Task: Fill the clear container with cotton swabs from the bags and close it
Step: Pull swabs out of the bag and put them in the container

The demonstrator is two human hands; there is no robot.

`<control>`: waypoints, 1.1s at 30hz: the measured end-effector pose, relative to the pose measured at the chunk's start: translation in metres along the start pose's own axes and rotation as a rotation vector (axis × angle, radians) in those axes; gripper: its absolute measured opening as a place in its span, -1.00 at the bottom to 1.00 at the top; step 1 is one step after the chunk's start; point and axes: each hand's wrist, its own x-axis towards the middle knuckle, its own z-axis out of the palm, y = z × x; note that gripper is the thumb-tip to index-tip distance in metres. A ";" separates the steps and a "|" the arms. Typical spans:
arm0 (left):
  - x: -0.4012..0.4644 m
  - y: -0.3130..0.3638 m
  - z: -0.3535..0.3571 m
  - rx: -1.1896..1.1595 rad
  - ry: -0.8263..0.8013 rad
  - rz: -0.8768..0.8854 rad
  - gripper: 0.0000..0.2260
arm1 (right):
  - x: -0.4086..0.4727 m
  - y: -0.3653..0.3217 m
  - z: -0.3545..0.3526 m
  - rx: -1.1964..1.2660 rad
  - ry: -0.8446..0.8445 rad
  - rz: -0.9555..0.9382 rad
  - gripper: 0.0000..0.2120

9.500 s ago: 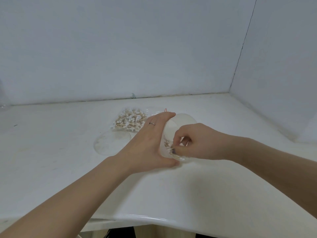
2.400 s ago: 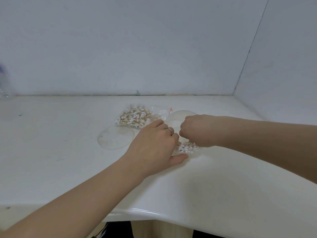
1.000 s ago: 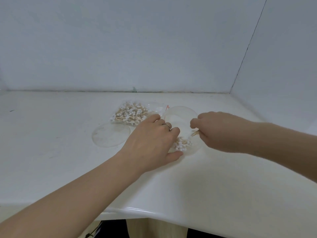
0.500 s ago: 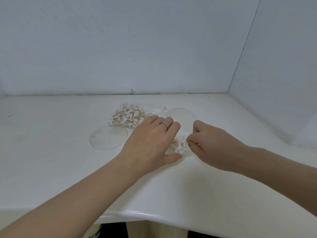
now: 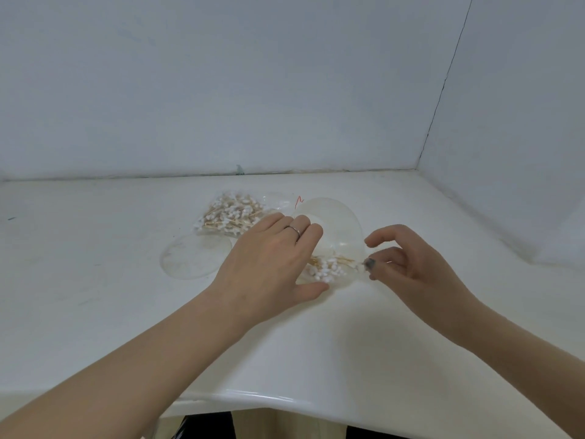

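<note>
Much of the clear container (image 5: 335,223) was hard to make out, its transparent wall nearly lost against the white countertop (image 5: 95,312); only a faint curved rim could be traced. It appeared to be tilted, its opening turned toward the right, though this could not be told with certainty. Its left side was hidden behind the left hand (image 5: 269,261), whose fingers, a ring on one of them, were curled over the container's wall while the thumb was laid along the countertop below it. A cluster of cotton swabs (image 5: 327,269) was seen through the clear wall, low inside the container and just beside the left fingers.

The right hand (image 5: 408,267) was held just to the right of the container, its fingers loosely bent and spread apart. The thumb and a fingertip were brought close together at the container's right edge, where the ends of some swabs reached; whether a swab was pinched there could not be told, the spot being small and blurred.

Behind the left hand a bag of swabs (image 5: 229,215) was lain on the countertop, its clear plastic barely visible. A clear round lid (image 5: 190,259) was lain flat to the left, apart from the container. The near edge of the countertop was cut off by the forearms.
</note>
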 end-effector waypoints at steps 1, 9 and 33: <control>0.000 0.000 0.000 -0.007 -0.004 -0.002 -0.48 | 0.001 0.001 0.001 0.032 0.012 0.007 -0.83; 0.001 -0.001 -0.003 -0.003 -0.039 -0.008 -0.47 | 0.009 0.009 0.009 0.068 0.012 0.027 -0.87; -0.008 0.000 0.005 -0.356 0.079 -0.127 -0.05 | -0.001 0.011 0.028 0.053 0.082 -0.020 -0.33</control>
